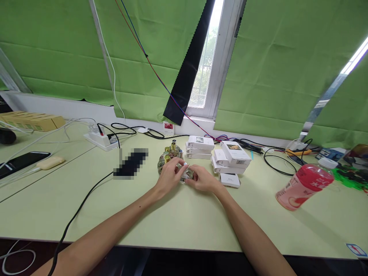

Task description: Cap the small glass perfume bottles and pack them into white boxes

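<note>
Both hands meet near the middle of the table around a small clear glass bottle (188,174). My left hand (169,174) has its fingers curled over the bottle's left side and top, and my right hand (203,179) grips it from the right. Much of the bottle is hidden by the fingers. Just behind my left hand stands a cluster of small glass bottles (173,150) with gold and dark shiny caps. To the right of my hands, white cardboard boxes lie in stacks, one low pile (199,147) and a larger one (234,155), with a single box (229,180) in front.
A pink drink bottle (304,186) stands at the right. A blurred-out black device (130,164) with a black cable lies left. Farther left are a phone (25,163), a yellowish case (51,163) and a white power strip (100,138). Cables run along the wall.
</note>
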A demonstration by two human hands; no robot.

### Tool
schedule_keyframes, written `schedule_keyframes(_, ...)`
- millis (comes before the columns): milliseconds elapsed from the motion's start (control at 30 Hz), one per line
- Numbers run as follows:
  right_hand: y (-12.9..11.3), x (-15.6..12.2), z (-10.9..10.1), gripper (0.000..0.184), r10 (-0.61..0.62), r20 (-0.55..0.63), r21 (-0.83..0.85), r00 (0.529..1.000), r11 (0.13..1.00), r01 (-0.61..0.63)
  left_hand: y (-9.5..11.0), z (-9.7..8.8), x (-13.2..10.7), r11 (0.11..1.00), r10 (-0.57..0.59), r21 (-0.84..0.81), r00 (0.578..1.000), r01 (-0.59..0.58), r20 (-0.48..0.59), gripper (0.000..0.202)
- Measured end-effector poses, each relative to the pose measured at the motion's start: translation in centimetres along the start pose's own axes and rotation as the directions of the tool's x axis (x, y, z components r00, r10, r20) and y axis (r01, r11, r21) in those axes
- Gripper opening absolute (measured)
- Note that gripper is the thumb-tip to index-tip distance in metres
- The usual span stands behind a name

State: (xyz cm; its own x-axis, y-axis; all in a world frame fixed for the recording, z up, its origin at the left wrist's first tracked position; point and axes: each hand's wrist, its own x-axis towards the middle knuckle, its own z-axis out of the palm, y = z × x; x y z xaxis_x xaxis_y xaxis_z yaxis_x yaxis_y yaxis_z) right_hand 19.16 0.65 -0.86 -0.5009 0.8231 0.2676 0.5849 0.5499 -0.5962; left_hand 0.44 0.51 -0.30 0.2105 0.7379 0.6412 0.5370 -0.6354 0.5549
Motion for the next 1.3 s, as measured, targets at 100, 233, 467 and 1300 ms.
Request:
schedule_keyframes(100,-0.2,0.0,-0.1,0.016,0.008,0.012,0.007,1.0,1.0,-0.008,0.1,0.0,0.0,1.0,-0.014,0.01,1.0,0.014,-0.008,0.021)
schedule_keyframes(233,-0.3,-0.1,-0.2,0.017,0.015,0.011,0.006,1.0,1.0,-0.015,0.2,0.1,0.0,1.0,-0.011,0.009,1.0,0.012,-0.022,0.021)
schedule_keyframes(467,-0.2,-0.1,-0.1,0.025,0.004,0.013,0.016,1.0,1.0,-0.004,0.1,0.4,-0.3,1.0,0.011,0.028,0.999,-0.009,-0.048,0.021)
schedule_keyframes(1300,0.9,0.0,-0.1,0.021,-0.014,-0.005,-0.007,1.0,1.0,0.014,0.8,-0.4,0.3,0.997,0.04,-0.062,0.998,-0.037,0.044,0.016)
